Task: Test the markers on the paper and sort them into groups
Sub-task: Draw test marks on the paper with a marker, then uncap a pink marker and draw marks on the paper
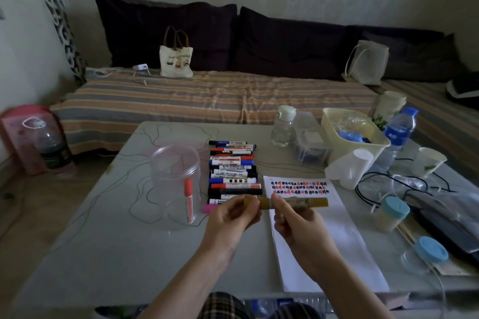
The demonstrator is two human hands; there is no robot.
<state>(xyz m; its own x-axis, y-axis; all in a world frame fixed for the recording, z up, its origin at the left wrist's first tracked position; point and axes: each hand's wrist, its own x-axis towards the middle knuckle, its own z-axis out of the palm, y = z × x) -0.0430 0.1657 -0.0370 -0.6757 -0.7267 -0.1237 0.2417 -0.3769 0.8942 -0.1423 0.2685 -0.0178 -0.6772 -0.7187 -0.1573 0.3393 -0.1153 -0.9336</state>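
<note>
Both hands hold one yellow marker (pixel 298 202) level above the top of the paper (pixel 324 235). Left hand (pixel 233 217) pinches the cap end, right hand (pixel 293 217) is curled round the barrel. Looks like a two-handed uncap ahead of a test stroke; cap seems not yet off, hard to be sure.

Paper sits just right of the marker row (pixel 234 171), so testing and sorting need little reach. Its top strip already carries rows of red, blue and black scribbles; the rest is blank. Row is stacked side by side, caps mixed red, blue, black, a pink one (pixel 210 208) at the near end.

Clear jar (pixel 176 184) left of the row holds one red marker (pixel 188 199) upright, probably a separate group.

Surface: pale low table (pixel 103 241), cluttered on the right with a tub (pixel 355 137), bottles, cups, cables. Striped sofa (pixel 181 96) behind, room dim.
</note>
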